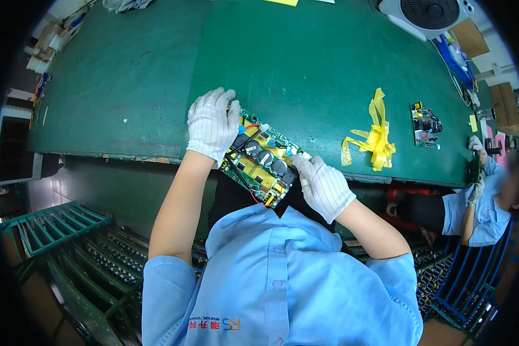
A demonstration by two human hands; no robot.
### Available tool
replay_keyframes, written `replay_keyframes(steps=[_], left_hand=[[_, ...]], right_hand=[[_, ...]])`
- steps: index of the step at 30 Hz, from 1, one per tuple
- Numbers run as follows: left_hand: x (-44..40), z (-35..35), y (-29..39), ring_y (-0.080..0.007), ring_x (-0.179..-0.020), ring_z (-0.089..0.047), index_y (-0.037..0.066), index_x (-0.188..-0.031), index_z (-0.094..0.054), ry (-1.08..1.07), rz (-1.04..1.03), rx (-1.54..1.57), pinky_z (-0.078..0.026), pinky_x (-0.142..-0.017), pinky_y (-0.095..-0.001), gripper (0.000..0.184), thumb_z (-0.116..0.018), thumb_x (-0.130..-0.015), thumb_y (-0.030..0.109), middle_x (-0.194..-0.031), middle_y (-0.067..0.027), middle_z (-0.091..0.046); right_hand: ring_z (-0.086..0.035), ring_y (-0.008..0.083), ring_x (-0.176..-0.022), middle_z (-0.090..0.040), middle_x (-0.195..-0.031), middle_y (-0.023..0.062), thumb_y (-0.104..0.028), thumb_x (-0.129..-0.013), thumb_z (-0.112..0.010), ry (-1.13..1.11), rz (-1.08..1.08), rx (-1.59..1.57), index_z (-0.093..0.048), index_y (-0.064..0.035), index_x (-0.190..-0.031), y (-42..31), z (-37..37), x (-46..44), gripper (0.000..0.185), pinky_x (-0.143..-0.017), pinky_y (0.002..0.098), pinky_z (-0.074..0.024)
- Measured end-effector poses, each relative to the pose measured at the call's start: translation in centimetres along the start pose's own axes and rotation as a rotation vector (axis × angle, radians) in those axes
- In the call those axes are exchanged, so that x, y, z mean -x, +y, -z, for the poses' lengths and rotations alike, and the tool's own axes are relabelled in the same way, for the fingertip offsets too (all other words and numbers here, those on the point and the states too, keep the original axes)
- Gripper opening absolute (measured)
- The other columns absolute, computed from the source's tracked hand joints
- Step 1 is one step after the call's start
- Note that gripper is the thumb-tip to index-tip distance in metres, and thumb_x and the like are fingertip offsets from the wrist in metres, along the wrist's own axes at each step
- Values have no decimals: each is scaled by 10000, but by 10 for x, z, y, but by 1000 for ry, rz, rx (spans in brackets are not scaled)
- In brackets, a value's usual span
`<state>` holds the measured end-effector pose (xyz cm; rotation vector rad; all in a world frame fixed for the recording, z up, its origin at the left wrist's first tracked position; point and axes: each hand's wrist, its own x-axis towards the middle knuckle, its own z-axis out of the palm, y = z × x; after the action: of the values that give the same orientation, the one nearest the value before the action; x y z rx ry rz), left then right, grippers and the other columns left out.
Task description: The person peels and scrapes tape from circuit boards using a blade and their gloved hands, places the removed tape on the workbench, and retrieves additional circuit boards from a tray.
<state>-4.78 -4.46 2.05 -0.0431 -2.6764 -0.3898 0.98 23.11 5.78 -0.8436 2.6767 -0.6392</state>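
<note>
A green circuit board [258, 163] with round capacitors, yellow-covered parts and red and black wires is held tilted at the table's front edge, partly over my lap. My left hand [212, 124], in a white striped glove, grips its upper left end. At the opposite end, my right hand [323, 185], gloved the same way, is closed on the board's right edge. The fingertips under the board are hidden. To the right of my right hand, a crumpled bundle of yellow tape strips [376, 138] lies on the table.
Farther right on the green table [127, 86] lies another circuit board [425, 125]. A white fan [429, 14] stands at the back right. A co-worker [481, 202] in a blue shirt and gloves sits at the right. Green metal racks [98, 259] stand at lower left.
</note>
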Motion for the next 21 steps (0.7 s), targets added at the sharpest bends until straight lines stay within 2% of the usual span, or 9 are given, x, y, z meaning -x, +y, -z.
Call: replay_keyframes(steps=[2, 4, 8, 17, 21], left_hand=[[-1, -1, 4, -304, -1010, -640, 84, -1042, -695, -34, 0, -17, -497, -878, -437, 234, -559, -929, 237, -1071, -106, -694], [-3, 5, 8, -300, -992, -643, 85, -1044, -695, -73, 23, -23, -500, -864, -436, 234, -554, -931, 233, -1056, -99, -698], [-2, 9, 9, -295, -974, -645, 91, -1047, -696, -81, 22, -15, -500, -853, -432, 234, -551, -932, 235, -1052, -90, -702], [-2, 5, 8, -281, -1009, -628, 108, -1069, -689, -126, 79, -22, -477, -866, -453, 250, -543, -929, 255, -1083, -63, -697], [-2, 5, 7, -280, -1011, -627, 111, -1074, -687, -142, 81, -21, -477, -864, -452, 251, -550, -926, 261, -1085, -64, -696]], right_hand=[[-602, 416, -710, -565, -929, 228, -88, -862, -503, 12, 11, -13, -504, -123, -1293, -3, 0, -3, 432, -609, 503, -509], [-614, 425, -717, -565, -916, 254, -100, -874, -499, 11, 35, -45, -488, -128, -1291, -11, 5, -11, 418, -608, 513, -515], [-605, 444, -733, -573, -906, 250, -98, -884, -486, 84, 40, -103, -475, -128, -1298, -8, 14, -32, 416, -636, 516, -515], [-595, 435, -761, -592, -923, 232, -56, -884, -465, -119, 47, -170, -481, -86, -1296, -2, 25, -14, 413, -652, 506, -492], [-628, 330, -830, -618, -924, 181, -46, -944, -453, -153, 92, -534, -458, -83, -1355, 5, 14, -20, 414, -728, 432, -478]])
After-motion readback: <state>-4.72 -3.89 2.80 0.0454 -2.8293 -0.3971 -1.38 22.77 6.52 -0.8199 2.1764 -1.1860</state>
